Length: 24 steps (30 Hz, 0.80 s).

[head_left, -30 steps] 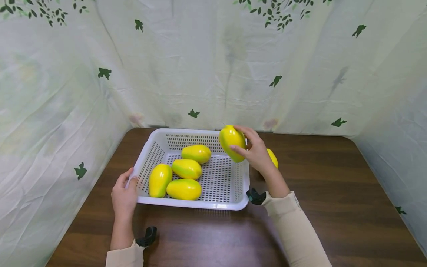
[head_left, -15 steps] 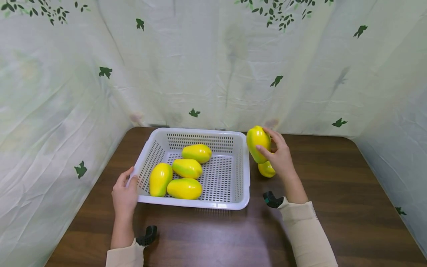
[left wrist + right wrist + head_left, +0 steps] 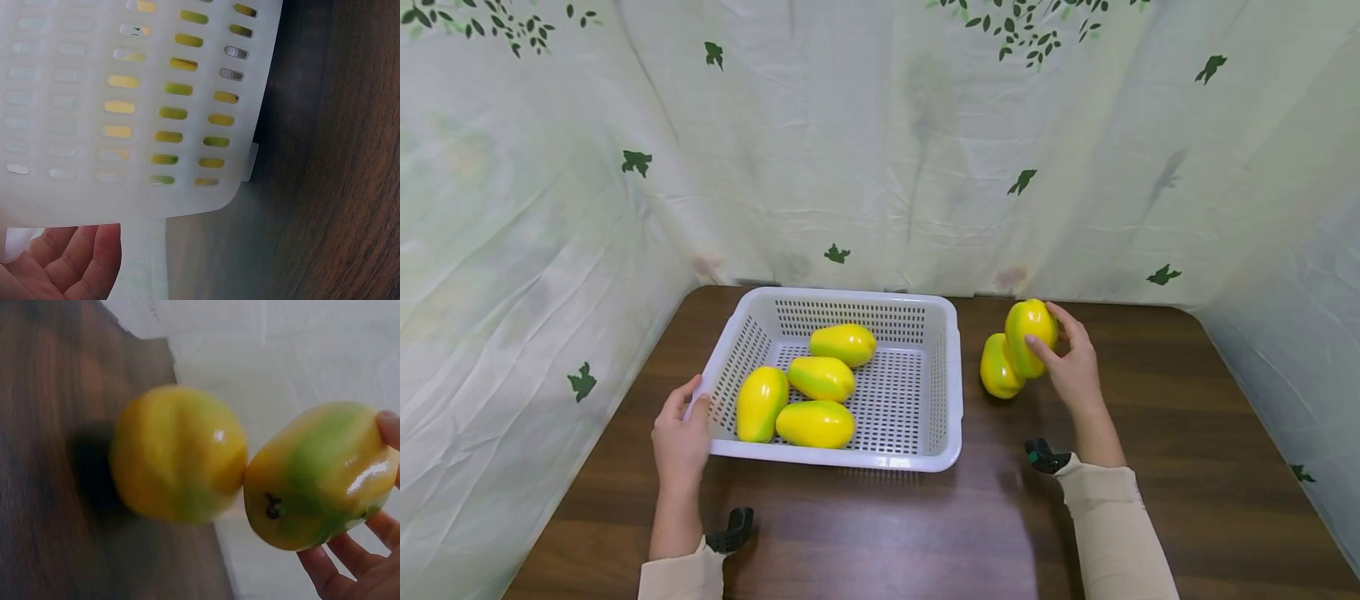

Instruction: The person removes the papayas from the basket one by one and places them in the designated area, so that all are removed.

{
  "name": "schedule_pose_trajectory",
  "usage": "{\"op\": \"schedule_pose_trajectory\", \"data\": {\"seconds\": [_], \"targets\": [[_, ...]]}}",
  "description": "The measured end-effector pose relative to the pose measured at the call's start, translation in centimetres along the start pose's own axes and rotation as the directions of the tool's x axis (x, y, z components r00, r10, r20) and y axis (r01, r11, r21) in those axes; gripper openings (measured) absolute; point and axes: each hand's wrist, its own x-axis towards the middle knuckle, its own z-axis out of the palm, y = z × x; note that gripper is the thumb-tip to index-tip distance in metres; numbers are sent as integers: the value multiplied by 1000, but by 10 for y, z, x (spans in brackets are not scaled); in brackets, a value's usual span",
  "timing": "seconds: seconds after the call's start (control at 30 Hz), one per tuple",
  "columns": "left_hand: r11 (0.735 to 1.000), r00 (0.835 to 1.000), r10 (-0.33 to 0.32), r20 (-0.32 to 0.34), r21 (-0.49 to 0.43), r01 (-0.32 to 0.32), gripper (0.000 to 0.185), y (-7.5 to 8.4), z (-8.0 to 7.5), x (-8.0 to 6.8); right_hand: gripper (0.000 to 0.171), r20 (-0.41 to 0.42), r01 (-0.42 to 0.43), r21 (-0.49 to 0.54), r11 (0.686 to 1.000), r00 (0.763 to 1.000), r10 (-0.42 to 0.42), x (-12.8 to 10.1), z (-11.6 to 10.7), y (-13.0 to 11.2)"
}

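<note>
Right hand point(image 3: 1075, 367): grip curled round a yellow-green papaya point(image 3: 1030, 337), thumb on its near face, fingers point(image 3: 350, 562) wrapped behind. Fruit held roughly upright, over the table's far right area, close to the far edge. Stem scar visible on its end in the right wrist view.

Second papaya point(image 3: 996, 367) sits on the table just to the basket side of the held one; in the right wrist view the two appear to touch or nearly touch, cannot tell which. It rests on the dark wood table point(image 3: 1150, 467), apart from the basket.

Left hand point(image 3: 681, 437): grip closed on the near left corner of the white perforated basket point(image 3: 951, 392), thumb over the rim, fingers under or beside the wall. Left wrist view shows fingertips point(image 3: 75, 262) beneath the slotted plastic.

Basket stands toward the table's far left, well apart from the right hand. Four more papayas point(image 3: 820, 379) lie inside it, clustered at its left half.

Pale leaf-print cloth point(image 3: 880, 142) hangs behind and at both sides of the table.
</note>
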Motion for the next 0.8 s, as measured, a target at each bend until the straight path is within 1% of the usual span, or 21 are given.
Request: {"op": "schedule_pose_trajectory", "data": {"seconds": [0.23, 0.33, 0.4, 0.43, 0.5, 0.57, 0.63, 0.67, 0.77, 0.8], "targets": [[1000, 1000, 2, -4, -6, -2, 36, -2, 0, 2, 59, -20, -74, 7, 997, 997, 74, -4, -6, 19], [1000, 1000, -1, -6, -4, 1, 37, -2, 0, 2, 59, -11, -118, 1, 993, 993, 118, -6, -7, 25], [1000, 1000, -17, 12, -12, 17, 38, 2, -2, 1, 61, 5, -155, 2, 988, 988, 155, -8, -7, 29], [999, 999, -25, 23, -20, 25, 39, 6, -4, -1, 61, 13, -170, 4, 985, 985, 170, -9, -7, 31], [998, 998, -43, 47, -32, 44, 41, 25, -10, -9, 63, 33, -198, 5, 980, 980, 198, -10, -7, 34], [997, 996, -65, 66, -48, 68, 42, 47, -18, -19, 64, 46, -220, 0, 976, 975, 219, -12, -6, 38], [995, 994, -75, 77, -62, 80, 43, 72, -24, -32, 64, 50, -233, -7, 972, 971, 234, -13, -6, 41], [995, 994, -77, 79, -62, 82, 44, 83, -27, -37, 63, 51, -240, -9, 971, 969, 240, -13, -6, 43], [994, 994, -89, 70, -52, 93, 43, 93, -29, -42, 64, 62, -263, -20, 965, 963, 263, -15, -6, 47], [995, 994, -80, 80, -51, 85, 44, 95, -30, -43, 64, 68, -270, -19, 963, 960, 271, -16, -6, 48]]}}
